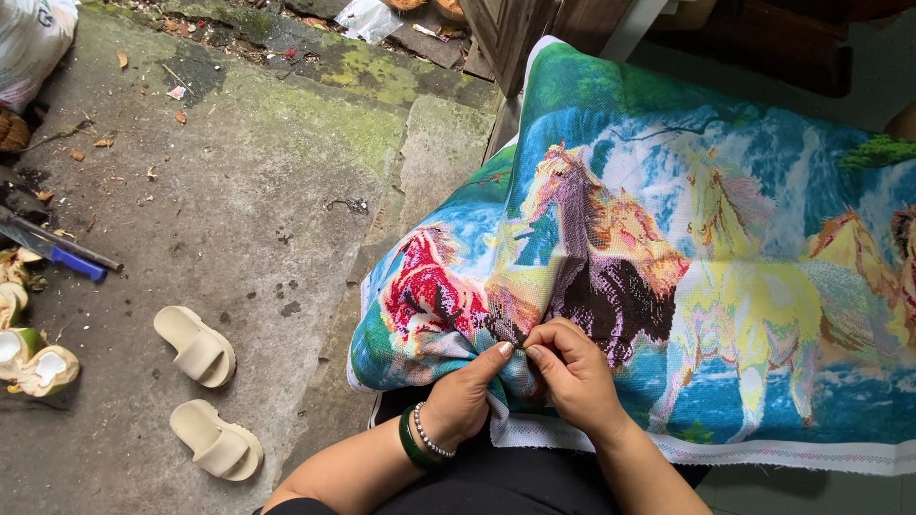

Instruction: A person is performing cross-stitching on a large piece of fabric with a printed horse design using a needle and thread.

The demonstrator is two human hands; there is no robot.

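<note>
Over the lap, both forearms angle inward so the hands meet at the near edge of the cloth (687, 286). The cloth is a wide woven sheet stitched with bright horses and water, draped in soft folds, with a plain white border. The left hand (468, 391), with a green bangle (410, 441) at its wrist, bunches a fold in curled fingers. The right hand (572, 372) pinches the same fold, fingertips closed and touching the left's.
</note>
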